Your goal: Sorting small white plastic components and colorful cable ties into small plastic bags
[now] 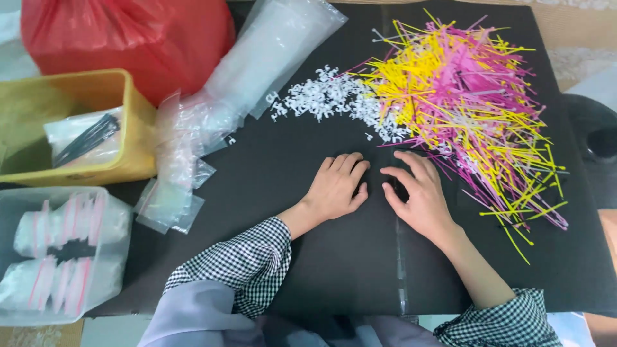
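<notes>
You work on a matte black board (308, 257) with a taped seam running up its middle, laid over a pale surface that shows at the corners. Nearest you are your two checked sleeves, one on each forearm. Your left hand (335, 187) lies flat, palm down on the bare board, fingers loosely together and holding nothing. Your right hand (418, 196) rests just beside it, fingers curled downward at the near edge of the tie heap; you cannot tell from here whether the fingertips pinch anything.

Just beyond and to the right of that hand spreads a loose heap of thin plastic cable ties (469, 109), yellow and pink with a few pale ones, far too many and too tangled to count. Touching the heap's left edge is a scatter of small white plastic clips (328, 96), also uncountable.

On your left, a clear plastic tub (13, 308) holds two soft bundles of small bags with pink strips. Beside it lie loose clear zip bags (173, 186), glossy and crinkled. Behind the tub sits one yellow plastic bin (132, 122) containing a clear bag of black cable ties (87, 138). Farther off, a long stack of clear plastic sleeves (270, 51) slants across the board, and a bulging red plastic sack (128, 38) stands at the far left.
</notes>
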